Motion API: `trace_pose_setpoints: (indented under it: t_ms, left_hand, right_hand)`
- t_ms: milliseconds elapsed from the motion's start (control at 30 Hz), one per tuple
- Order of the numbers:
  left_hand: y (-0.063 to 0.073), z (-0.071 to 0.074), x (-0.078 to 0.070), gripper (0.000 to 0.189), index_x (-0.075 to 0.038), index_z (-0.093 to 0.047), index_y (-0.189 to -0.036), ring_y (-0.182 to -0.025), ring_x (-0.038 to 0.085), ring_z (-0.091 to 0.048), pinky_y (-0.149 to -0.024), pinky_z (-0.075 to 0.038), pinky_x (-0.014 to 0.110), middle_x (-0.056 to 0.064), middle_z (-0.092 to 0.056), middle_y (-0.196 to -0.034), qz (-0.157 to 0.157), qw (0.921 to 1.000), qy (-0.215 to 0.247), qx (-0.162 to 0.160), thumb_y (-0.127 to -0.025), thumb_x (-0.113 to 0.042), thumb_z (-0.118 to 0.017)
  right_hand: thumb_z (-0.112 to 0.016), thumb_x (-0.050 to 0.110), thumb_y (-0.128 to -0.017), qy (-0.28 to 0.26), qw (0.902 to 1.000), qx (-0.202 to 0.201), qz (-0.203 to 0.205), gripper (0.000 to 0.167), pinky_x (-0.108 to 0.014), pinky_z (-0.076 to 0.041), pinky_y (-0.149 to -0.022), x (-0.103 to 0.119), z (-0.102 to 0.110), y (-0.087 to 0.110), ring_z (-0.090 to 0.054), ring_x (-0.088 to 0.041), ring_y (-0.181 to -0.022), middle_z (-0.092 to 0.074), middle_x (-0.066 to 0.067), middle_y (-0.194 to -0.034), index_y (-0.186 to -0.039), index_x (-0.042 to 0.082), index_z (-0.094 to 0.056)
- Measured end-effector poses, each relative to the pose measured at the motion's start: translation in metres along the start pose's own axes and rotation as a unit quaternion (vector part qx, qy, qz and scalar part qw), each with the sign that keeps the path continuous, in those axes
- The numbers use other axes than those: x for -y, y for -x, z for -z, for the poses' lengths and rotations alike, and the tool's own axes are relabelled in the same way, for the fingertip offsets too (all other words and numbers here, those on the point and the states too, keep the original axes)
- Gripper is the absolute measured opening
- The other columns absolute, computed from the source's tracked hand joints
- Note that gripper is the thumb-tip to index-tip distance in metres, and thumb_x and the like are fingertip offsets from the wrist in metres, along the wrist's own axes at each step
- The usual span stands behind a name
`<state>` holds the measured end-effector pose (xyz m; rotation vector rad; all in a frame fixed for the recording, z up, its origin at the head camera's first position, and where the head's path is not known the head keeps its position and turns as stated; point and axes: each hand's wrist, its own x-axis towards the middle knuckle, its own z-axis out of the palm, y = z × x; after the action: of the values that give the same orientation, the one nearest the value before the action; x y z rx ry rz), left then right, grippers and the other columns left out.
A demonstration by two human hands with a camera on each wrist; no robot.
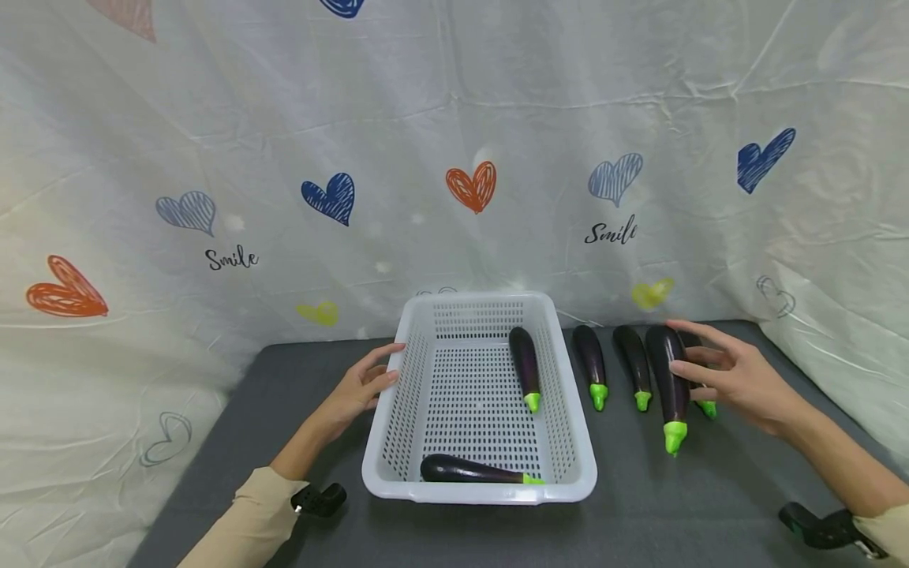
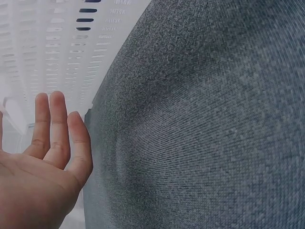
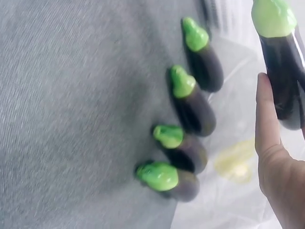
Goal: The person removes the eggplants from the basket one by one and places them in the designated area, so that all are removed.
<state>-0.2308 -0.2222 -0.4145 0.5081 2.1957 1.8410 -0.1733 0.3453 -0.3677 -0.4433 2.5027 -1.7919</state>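
My right hand (image 1: 738,383) holds an eggplant (image 1: 666,371) by its dark body, thumb on one side and fingers on the other, its green cap toward me. In the right wrist view this eggplant (image 3: 281,71) is up above several others lying on the cloth. At the left side of a white perforated plastic basket (image 1: 479,493), my left hand (image 1: 355,390) has its fingertips at the rim. The left wrist view shows that hand's fingers (image 2: 58,119) nearly straight beside the basket wall. Inside the basket lie one eggplant (image 1: 525,367) along the right and another (image 1: 469,469) along the near side.
Right of the basket, an eggplant (image 1: 589,363) and a second eggplant (image 1: 632,363) lie on the dark grey tabletop (image 1: 483,536). Another green-capped eggplant (image 1: 707,409) is mostly hidden by my right hand. A pale curtain (image 1: 454,118) with printed hearts hangs behind the table.
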Motion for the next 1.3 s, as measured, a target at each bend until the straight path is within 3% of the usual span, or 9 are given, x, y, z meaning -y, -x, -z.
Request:
trace_pose_setpoints:
  t_ms: [433, 633, 767, 867, 1000, 1100, 1200, 1233, 1300]
  left_hand:
    - [0.0, 0.0, 0.001, 0.055, -0.02, -0.036, -0.158, -0.115, 0.036, -0.059, -0.086, -0.054, 0.052, 0.025, -0.051, -0.137, 0.0, 1.0, 0.004, 0.001, -0.107, -0.021, -0.057]
    - [0.001, 0.0, 0.0, 0.055, -0.021, -0.036, -0.158, -0.116, 0.036, -0.058, -0.087, -0.053, 0.052, 0.024, -0.052, -0.138, 0.0, 1.0, 0.002, 0.002, -0.107, -0.021, -0.057]
    - [0.001, 0.0, -0.001, 0.056, -0.021, -0.036, -0.158, -0.117, 0.036, -0.058, -0.087, -0.053, 0.052, 0.025, -0.051, -0.138, -0.002, 1.0, 0.004, 0.004, -0.106, -0.021, -0.057]
    - [0.001, -0.001, -0.001, 0.056, -0.021, -0.036, -0.158, -0.116, 0.036, -0.059, -0.087, -0.053, 0.052, 0.025, -0.052, -0.138, -0.003, 1.0, 0.005, 0.003, -0.106, -0.021, -0.057]
    - [0.0, -0.001, -0.001, 0.056, -0.021, -0.037, -0.158, -0.115, 0.036, -0.059, -0.087, -0.053, 0.052, 0.025, -0.052, -0.137, -0.003, 1.0, 0.005, 0.002, -0.106, -0.021, -0.058]
    - [0.001, -0.001, -0.001, 0.056, -0.021, -0.036, -0.158, -0.116, 0.036, -0.059, -0.087, -0.053, 0.053, 0.025, -0.052, -0.137, -0.002, 1.0, 0.004, 0.002, -0.106, -0.022, -0.058]
    - [0.001, -0.001, -0.001, 0.056, -0.021, -0.036, -0.158, -0.116, 0.036, -0.059, -0.087, -0.053, 0.053, 0.025, -0.052, -0.138, -0.002, 1.0, 0.004, 0.001, -0.106, -0.022, -0.058]
    - [0.001, -0.001, -0.001, 0.056, -0.021, -0.036, -0.158, -0.116, 0.036, -0.059, -0.087, -0.053, 0.053, 0.025, -0.052, -0.138, -0.001, 1.0, 0.006, 0.002, -0.106, -0.022, -0.058]
    - [0.001, -0.001, 0.0, 0.056, -0.021, -0.036, -0.158, -0.116, 0.036, -0.059, -0.087, -0.053, 0.054, 0.025, -0.052, -0.138, -0.001, 1.0, 0.009, 0.003, -0.106, -0.022, -0.058]
  right_hand:
    - [-0.06, 0.006, -0.103, 0.045, 0.9988, 0.015, -0.014, 0.066, -0.037, -0.057, -0.08, -0.018, 0.045, 0.004, -0.045, 0.006, -0.118, -0.032, 0.003, -0.15, -0.161, 0.02, -0.032]
    - [-0.065, 0.016, -0.103, 0.12, 0.9918, -0.014, -0.042, 0.068, -0.037, -0.057, -0.079, -0.028, 0.066, 0.003, -0.041, -0.001, -0.118, -0.025, -0.017, -0.156, -0.161, 0.026, -0.032]
    - [-0.067, 0.022, -0.102, 0.154, 0.9858, -0.025, -0.061, 0.07, -0.039, -0.057, -0.079, -0.033, 0.075, 0.001, -0.041, -0.022, -0.125, -0.021, -0.028, -0.158, -0.161, 0.028, -0.031]
    - [-0.067, 0.024, -0.102, 0.163, 0.9838, -0.024, -0.071, 0.071, -0.04, -0.057, -0.079, -0.038, 0.081, -0.001, -0.042, -0.023, -0.125, -0.02, -0.029, -0.159, -0.161, 0.028, -0.03]
    - [-0.068, 0.025, -0.101, 0.168, 0.9825, -0.028, -0.076, 0.071, -0.043, -0.057, -0.079, -0.043, 0.088, -0.004, -0.043, -0.007, -0.117, -0.022, -0.03, -0.158, -0.161, 0.028, -0.03]
    - [-0.067, 0.024, -0.101, 0.166, 0.9829, -0.027, -0.075, 0.072, -0.047, -0.057, -0.08, -0.046, 0.091, -0.008, -0.044, -0.025, -0.126, -0.022, -0.034, -0.157, -0.162, 0.026, -0.029]
    - [-0.067, 0.024, -0.101, 0.161, 0.9836, -0.022, -0.079, 0.073, -0.05, -0.056, -0.081, -0.049, 0.094, -0.011, -0.034, -0.052, -0.132, -0.019, -0.037, -0.157, -0.163, 0.024, -0.027]
    - [-0.068, 0.025, -0.101, 0.16, 0.9836, -0.022, -0.08, 0.074, -0.051, -0.056, -0.082, -0.05, 0.094, -0.012, -0.031, -0.057, -0.132, -0.018, -0.038, -0.157, -0.163, 0.023, -0.027]
    - [-0.068, 0.026, -0.101, 0.164, 0.9827, -0.023, -0.082, 0.074, -0.05, -0.056, -0.082, -0.053, 0.096, -0.013, -0.036, -0.052, -0.131, -0.02, -0.038, -0.156, -0.162, 0.021, -0.028]
